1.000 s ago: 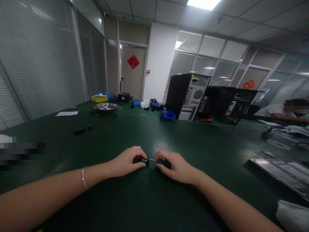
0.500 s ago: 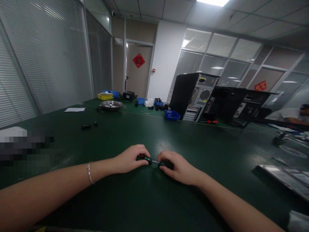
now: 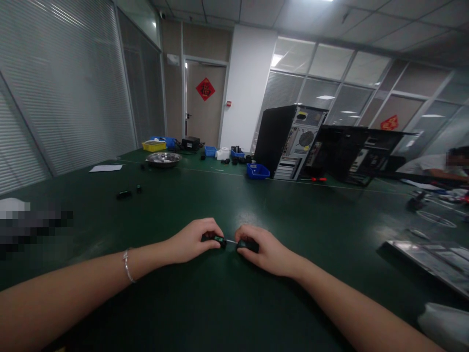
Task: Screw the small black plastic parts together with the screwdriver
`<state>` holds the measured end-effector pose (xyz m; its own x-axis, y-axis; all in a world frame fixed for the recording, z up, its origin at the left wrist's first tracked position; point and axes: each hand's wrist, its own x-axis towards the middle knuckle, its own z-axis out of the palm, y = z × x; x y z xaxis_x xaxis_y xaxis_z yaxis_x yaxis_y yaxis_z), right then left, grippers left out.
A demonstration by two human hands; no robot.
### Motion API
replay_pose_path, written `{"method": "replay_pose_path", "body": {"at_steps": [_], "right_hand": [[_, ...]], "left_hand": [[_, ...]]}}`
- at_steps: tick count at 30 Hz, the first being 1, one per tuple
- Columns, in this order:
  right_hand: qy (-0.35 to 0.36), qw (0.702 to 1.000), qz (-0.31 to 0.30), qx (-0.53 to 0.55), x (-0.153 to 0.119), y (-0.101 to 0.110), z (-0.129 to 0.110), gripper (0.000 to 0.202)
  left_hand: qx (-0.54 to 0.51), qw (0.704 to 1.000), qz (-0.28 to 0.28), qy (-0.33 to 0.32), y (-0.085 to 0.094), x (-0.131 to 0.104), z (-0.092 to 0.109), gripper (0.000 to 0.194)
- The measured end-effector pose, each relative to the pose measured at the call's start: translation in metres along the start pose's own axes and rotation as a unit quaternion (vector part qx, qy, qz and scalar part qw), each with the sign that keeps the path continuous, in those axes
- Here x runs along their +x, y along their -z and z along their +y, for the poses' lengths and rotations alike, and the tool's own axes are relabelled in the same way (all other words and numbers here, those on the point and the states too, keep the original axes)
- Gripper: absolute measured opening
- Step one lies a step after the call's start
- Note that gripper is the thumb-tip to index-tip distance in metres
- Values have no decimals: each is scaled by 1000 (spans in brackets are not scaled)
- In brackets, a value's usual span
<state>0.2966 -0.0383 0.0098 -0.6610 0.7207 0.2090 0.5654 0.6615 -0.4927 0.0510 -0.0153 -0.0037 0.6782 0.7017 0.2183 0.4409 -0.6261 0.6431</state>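
Observation:
My left hand (image 3: 196, 239) pinches a small black device with a green circuit board showing (image 3: 220, 240) between thumb and fingers, low over the green table. My right hand (image 3: 266, 249) is closed around the dark handle of a screwdriver (image 3: 247, 245). Its thin metal shaft points left, and the tip meets or nearly meets the device; exact contact is too small to make out. Further left on the table lie a black elongated piece (image 3: 123, 194) and a smaller black piece (image 3: 138, 188).
Behind stand a metal bowl (image 3: 163, 160), a yellow bin (image 3: 154, 146), a blue bin (image 3: 258, 171) and a black computer tower (image 3: 276, 142). A red screwdriver (image 3: 318, 179) lies near the tower. At right are a flat metal panel (image 3: 421, 264) and a person (image 3: 428, 165).
The whole view has shifted slightly, so the scene sits a little further left and up. Both hands keep the same grips, with the screwdriver still at the device.

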Motion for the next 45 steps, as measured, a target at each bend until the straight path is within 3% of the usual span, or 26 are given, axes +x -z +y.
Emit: {"method": "replay_pose_path", "body": {"at_steps": [15, 19, 26, 31, 34, 39, 45], "right_hand": [[-16, 999, 12, 28, 1, -1, 0, 15], [-29, 998, 29, 39, 1, 3, 2, 15], [-52, 996, 50, 46, -1, 13, -1, 13], [-44, 997, 52, 39, -2, 13, -1, 15], [-32, 998, 40, 41, -2, 11, 0, 15], [-15, 998, 35, 41, -2, 8, 2, 15], [-7, 999, 31, 11, -3, 12, -3, 17]], "left_hand": [[-5, 1000, -8, 19, 1, 0, 6, 17], [16, 1000, -18, 20, 2, -2, 8, 31], [68, 997, 3, -32, 15, -5, 3, 28], [46, 992, -70, -90, 19, -9, 6, 49], [60, 991, -77, -87, 17, -9, 10, 41], [125, 989, -32, -66, 11, -7, 13, 25], [112, 993, -14, -46, 8, -8, 11, 21]]}}
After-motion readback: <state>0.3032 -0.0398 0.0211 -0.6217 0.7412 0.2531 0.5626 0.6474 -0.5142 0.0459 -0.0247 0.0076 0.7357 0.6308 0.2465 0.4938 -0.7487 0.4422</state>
